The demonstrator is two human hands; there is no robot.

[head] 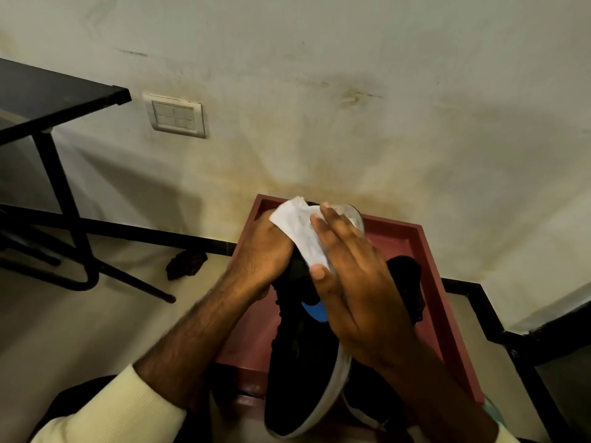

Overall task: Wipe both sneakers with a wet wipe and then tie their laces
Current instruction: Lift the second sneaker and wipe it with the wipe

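Stained cream wall (319, 75) with a switch plate (176, 118), black table (48, 100) at left.

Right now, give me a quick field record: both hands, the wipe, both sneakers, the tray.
left hand: grips black sneaker with white sole
right hand: flat fingers press white wet wipe onto that sneaker
second black sneaker: lies in red-brown rectangular tray, partly hidden
laces: cannot tell if tied

A plain indoor room (stained wall (319, 59), switch plate (174, 118), metal table (48, 100)).
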